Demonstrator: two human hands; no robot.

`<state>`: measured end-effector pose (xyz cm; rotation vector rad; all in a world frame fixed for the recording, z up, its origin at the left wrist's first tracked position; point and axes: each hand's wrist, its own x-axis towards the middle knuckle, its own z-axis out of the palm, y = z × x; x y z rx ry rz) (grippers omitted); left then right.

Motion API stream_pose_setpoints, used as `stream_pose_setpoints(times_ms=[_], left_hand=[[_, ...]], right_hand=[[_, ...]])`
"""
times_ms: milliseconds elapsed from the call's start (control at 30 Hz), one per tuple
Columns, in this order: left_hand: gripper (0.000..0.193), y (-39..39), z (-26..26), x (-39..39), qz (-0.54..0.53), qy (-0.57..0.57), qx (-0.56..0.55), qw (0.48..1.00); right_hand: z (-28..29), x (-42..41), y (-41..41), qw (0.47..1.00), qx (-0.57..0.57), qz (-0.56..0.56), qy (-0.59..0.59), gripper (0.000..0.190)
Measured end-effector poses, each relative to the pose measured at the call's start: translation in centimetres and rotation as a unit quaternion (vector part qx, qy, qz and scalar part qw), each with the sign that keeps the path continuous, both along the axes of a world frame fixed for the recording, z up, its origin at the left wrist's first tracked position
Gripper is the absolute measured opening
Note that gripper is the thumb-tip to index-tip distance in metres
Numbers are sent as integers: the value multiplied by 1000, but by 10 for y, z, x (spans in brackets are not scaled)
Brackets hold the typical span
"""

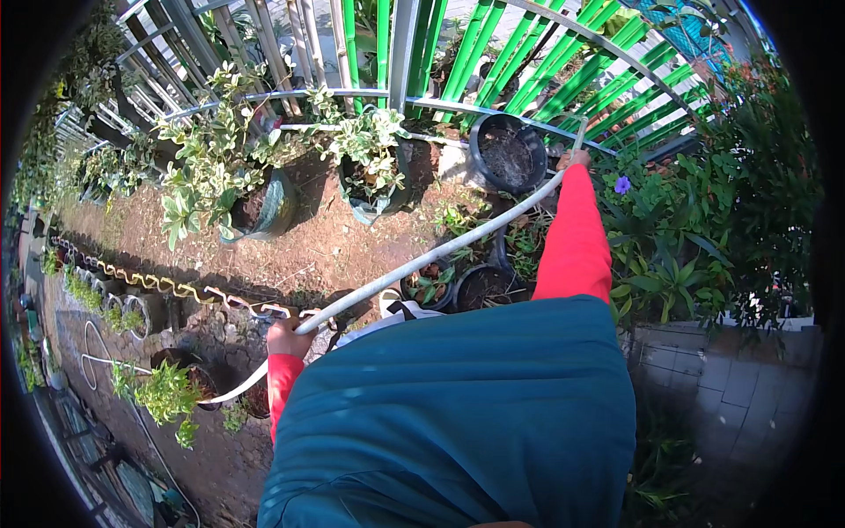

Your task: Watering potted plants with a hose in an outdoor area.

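A pale garden hose (436, 254) runs diagonally in front of my body, held in both hands. My left hand (288, 338) grips it low, beside my waist. With the arm stretched out, my right hand (575, 158) is closed around it just below its open end, which points up toward the fence. Faint clear streaks near that end look like water. A round black pot (484, 166) of dark soil stands just left of my right hand. Under the hose sit more pots, including a black pot (455, 290) with a leafy plant.
A green and bare bamboo fence (399, 66) on a metal frame crosses the far side. Variegated shrubs grow in a grow bag (280, 204) and another bag (366, 211). Dense bushes (693, 218) crowd the right. A low edging (158, 282) and hose loops (92, 360) lie left.
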<state>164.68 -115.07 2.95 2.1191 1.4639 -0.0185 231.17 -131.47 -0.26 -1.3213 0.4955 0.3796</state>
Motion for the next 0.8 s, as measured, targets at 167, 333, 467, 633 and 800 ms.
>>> stream_pose_setpoints(times_ms=[167,333,467,633,800], left_hand=[[26,-1,-14,-4,2,-26,13,1000],[27,9,-14,2,2,-23,-31,999],[27,-2,-8,-5,42,-13,-35,998],[26,9,-2,1,12,-5,-33,999],[24,4,11,1,16,-3,3,1000]], right_hand=[[-42,32,-12,1000,-6,2,13,24],[-75,89,-52,986,-121,66,-95,23],[-10,-4,20,999,-28,30,17,23],[-12,17,11,983,121,129,50,26],[5,2,40,981,39,172,76,26]])
